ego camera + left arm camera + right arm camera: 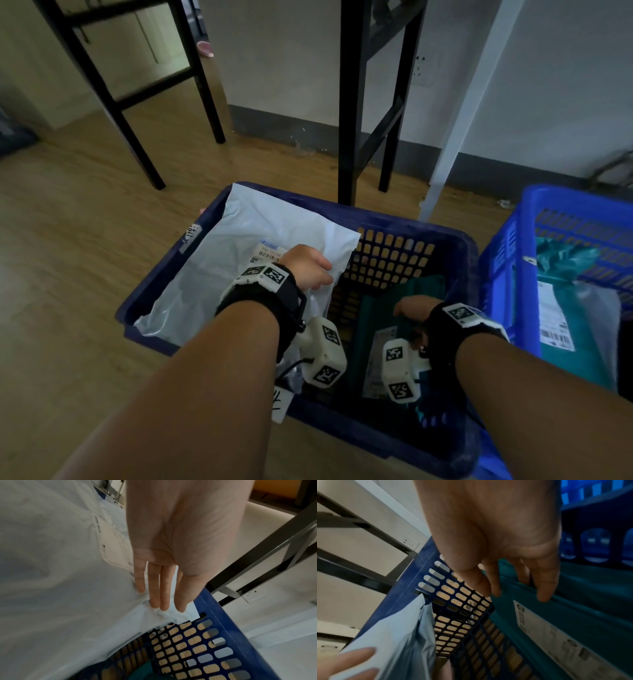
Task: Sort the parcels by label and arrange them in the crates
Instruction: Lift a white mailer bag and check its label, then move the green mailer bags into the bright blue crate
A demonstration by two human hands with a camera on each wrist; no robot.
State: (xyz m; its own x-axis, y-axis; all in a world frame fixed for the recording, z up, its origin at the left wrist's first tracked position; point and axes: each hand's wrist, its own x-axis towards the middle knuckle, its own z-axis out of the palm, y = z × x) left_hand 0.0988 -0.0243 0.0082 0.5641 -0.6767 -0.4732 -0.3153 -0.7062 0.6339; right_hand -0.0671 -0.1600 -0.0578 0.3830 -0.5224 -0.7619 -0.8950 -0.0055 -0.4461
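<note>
While both forearms reached down from the near edge, the dark blue crate [383,442] sat on wood-look flooring [78,212]; a brighter blue crate [507,260] stood just beside it to the right, holding a teal parcel with a white label; beyond were black frame legs [347,102], a white post [466,113] and a grey wall with a dark skirting. Left hand [171,545] lay with fingers straight and together against the white poly parcel [236,260], leaning in the crate's left half, wrinkled, barcode label upward. Right hand [508,536], fingers loosely bent, touched the top edge of the teal parcel [583,596] in the right half; whether it pinched that edge I could not tell; white printed label on its face.
</note>
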